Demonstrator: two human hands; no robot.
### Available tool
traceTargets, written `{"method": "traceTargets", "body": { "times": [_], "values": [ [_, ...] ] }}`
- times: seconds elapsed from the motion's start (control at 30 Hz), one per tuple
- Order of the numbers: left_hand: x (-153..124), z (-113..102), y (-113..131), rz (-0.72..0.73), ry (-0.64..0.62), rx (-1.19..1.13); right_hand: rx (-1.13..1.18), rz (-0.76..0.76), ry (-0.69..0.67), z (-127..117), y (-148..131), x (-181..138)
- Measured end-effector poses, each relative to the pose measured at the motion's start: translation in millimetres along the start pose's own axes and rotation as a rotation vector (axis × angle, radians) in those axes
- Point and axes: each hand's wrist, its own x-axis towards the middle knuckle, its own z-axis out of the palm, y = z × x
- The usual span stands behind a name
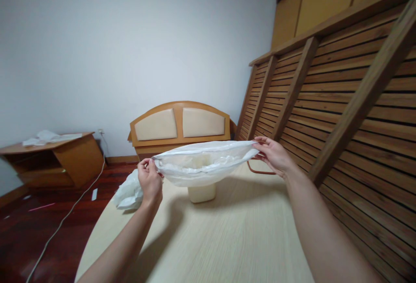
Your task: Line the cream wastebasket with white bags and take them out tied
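Observation:
A thin white plastic bag [182,179] is stretched sideways in the air with its mouth spread apart. My left hand [150,179] pinches one end of the rim, and my right hand [271,155] grips the other end between thumb and fingers. Below and partly behind the bag stands a cream-coloured container [202,194] on the table. Its upper part is covered from sight by the bag, though a pale yellowish patch shows through the plastic. Beyond my left wrist lies a crumpled white plastic bag [128,191] at the table's left edge.
The round pale wooden table [227,239] fills the foreground. A wooden slatted frame [344,109] leans along the right side. At the back stand a padded headboard [179,120] and, to the left, a low cabinet [76,161]. A cable [73,209] runs over the floor.

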Motion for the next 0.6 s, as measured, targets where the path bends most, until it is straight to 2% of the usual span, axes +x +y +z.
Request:
{"method": "traceTargets", "body": {
  "times": [0.13, 0.27, 0.43, 0.5, 0.6],
  "values": [
    [-1, 0, 4, 0.039, 0.020, -0.013, 0.188, 0.074, -0.041, -6, -15, -7],
    [-7, 1, 13, 0.108, 0.009, -0.012, 0.207, 0.045, 0.133, -9, -18, -5],
    [-26, 5, 28, 0.195, -0.112, -0.077, 0.196, -0.075, 0.295, -7, -18, 0],
    [-36, 8, 33, 0.236, -0.170, -0.080, 0.161, -0.126, 0.292, -3, -22, -1],
    [-52, 12, 38, 0.297, -0.284, -0.086, 0.063, -0.199, 0.161, 9, -34, -11]
  ]
}}
